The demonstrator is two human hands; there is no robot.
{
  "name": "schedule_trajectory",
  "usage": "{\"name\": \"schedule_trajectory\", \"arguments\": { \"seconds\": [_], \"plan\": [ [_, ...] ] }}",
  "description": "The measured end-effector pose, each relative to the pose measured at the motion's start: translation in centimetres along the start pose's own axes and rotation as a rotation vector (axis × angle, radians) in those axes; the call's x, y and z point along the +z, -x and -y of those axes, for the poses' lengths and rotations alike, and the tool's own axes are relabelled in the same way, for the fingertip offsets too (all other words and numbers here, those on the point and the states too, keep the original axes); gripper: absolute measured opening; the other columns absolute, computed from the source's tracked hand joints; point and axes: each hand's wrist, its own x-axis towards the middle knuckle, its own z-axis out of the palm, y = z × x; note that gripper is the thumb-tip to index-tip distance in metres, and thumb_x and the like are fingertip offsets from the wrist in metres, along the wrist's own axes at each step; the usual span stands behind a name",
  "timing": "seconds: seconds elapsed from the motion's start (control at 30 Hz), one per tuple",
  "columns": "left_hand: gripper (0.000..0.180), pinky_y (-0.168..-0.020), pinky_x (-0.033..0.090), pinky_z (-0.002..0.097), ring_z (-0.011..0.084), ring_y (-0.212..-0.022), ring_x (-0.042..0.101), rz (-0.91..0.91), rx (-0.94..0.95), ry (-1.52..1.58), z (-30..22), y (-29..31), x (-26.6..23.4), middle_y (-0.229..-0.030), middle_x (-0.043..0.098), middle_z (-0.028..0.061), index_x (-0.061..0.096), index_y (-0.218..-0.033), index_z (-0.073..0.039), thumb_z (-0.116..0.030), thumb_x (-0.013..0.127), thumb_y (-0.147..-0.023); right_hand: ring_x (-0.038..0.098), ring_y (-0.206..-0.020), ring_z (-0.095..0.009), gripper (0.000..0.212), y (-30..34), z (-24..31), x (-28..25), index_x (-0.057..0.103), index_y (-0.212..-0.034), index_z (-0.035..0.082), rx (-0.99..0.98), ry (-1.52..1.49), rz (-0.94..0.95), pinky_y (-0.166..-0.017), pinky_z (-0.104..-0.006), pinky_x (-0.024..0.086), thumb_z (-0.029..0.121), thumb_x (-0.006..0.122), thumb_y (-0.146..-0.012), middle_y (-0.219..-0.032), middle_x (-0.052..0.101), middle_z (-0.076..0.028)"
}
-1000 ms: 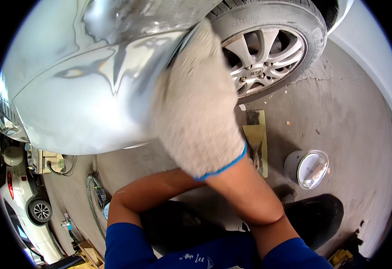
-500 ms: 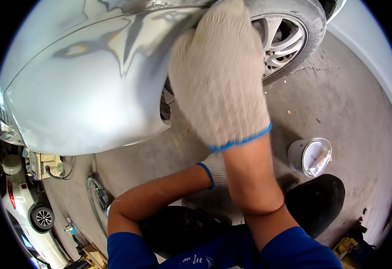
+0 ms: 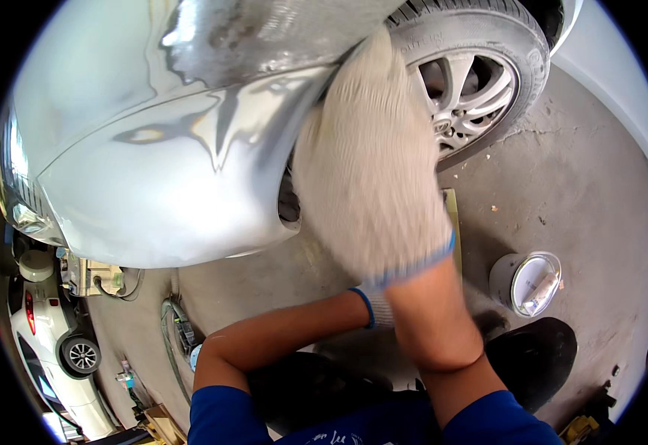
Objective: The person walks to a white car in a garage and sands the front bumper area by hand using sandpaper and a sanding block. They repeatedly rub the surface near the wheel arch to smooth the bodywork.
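My right hand point(image 3: 374, 159), in a knitted off-white glove with a blue cuff, reaches up to the wheel-arch edge of a silver car's front bumper and fender point(image 3: 168, 185). Its fingertips lie by the gap between the fender and the tyre point(image 3: 472, 33); motion blur and the back of the hand hide what the fingers do. My left hand point(image 3: 382, 308) wears the same kind of glove and is low, mostly behind my right forearm, so its fingers are hidden. A thin pale yellow-green edge point(image 3: 452, 211) of something flat shows beside the right glove. Above the bumper is a dull grey patch point(image 3: 242, 44) on the fender.
A lidded paint can point(image 3: 517, 274) stands on the concrete floor at right, a crumpled-looking item on its lid. At left lie a hose-connected power tool point(image 3: 183, 330) and a beige box-shaped unit point(image 3: 97, 276). A white car point(image 3: 60, 363) is farther left.
My right hand has come down a little from the fender. The view has shifted, showing more of the grey patch and wheel. The pale flat edge has come into sight.
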Motion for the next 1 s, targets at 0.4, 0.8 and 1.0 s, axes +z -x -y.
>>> {"name": "schedule_trajectory", "arguments": {
  "seconds": [0.4, 0.8, 1.0],
  "plan": [
    [0.023, -0.077, 0.051, 0.0446, 0.0339, -0.083, 0.067, 0.185, -0.102, -0.191, -1.0, -0.7, -1.4, -0.087, 0.068, 0.0168, 0.065, -0.089, -0.004, -0.025, 0.057, -0.082, 0.061, -0.074, -0.011, 0.030, -0.1, 0.0, -4.2, 0.050, -0.117, -0.001, 0.370, -0.413, 0.022, -0.056, -0.0228, 0.052, 0.001, 0.040, -0.089, -0.084, 0.059, -0.008],
    [0.023, -0.074, 0.051, 0.0466, 0.0348, -0.083, 0.066, -0.112, 0.009, -0.036, 2.5, -0.2, 3.0, -0.090, 0.067, 0.0186, 0.065, -0.091, -0.007, -0.028, 0.057, -0.084, 0.062, -0.075, -0.012, 0.050, 1.1, -0.4, -3.3, 0.049, -0.124, 0.001, 0.312, -0.332, 0.065, -0.062, -0.0250, 0.053, 0.012, 0.071, -0.081, -0.087, 0.063, -0.005],
    [0.026, -0.078, 0.050, 0.0451, 0.0353, -0.089, 0.065, -0.088, -0.088, -0.047, -0.4, -0.4, -0.4, -0.100, 0.067, 0.0178, 0.063, -0.100, -0.008, -0.029, 0.057, -0.086, 0.065, -0.079, -0.012, 0.041, 1.6, -0.2, -2.8, 0.056, -0.122, 0.001, 0.268, -0.432, 0.027, -0.066, -0.0232, 0.054, 0.016, 0.068, -0.087, -0.089, 0.065, -0.007]
  ]
}}
